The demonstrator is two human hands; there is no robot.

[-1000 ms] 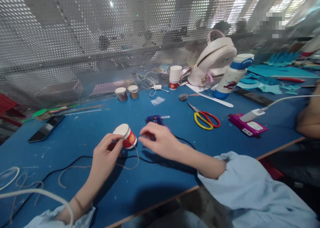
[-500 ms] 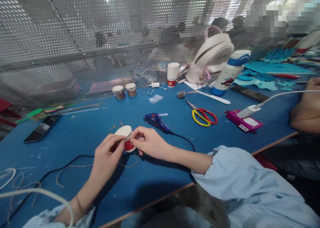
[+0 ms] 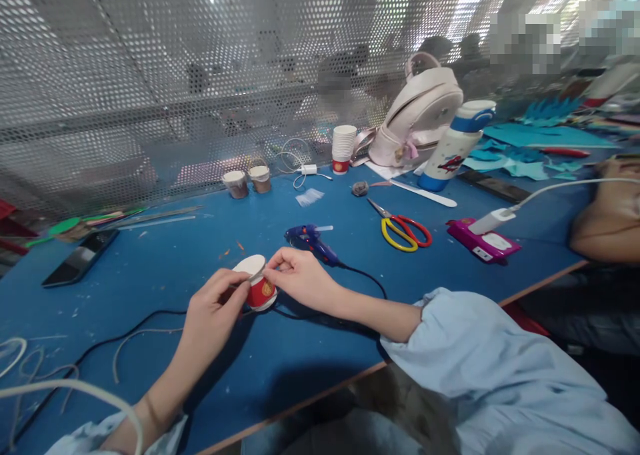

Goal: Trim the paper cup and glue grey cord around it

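Observation:
A small red and white paper cup lies tilted with its white bottom up on the blue table. My left hand grips it from the left, fingers curled round it. My right hand pinches at the cup's rim from the right, where a thin beige cord meets it. The cord trails off to the left across the table. A blue glue gun lies just behind my right hand, its black cable running under my arm.
Yellow and red scissors, a pink phone on a charger, a white and blue bottle, a pink bag and stacked cups lie to the right and behind. A black phone is at the left. Another person's arm rests far right.
My right hand came back from near the glue gun to the cup and now pinches at its rim. The loose loop of cord below the cup has been drawn in.

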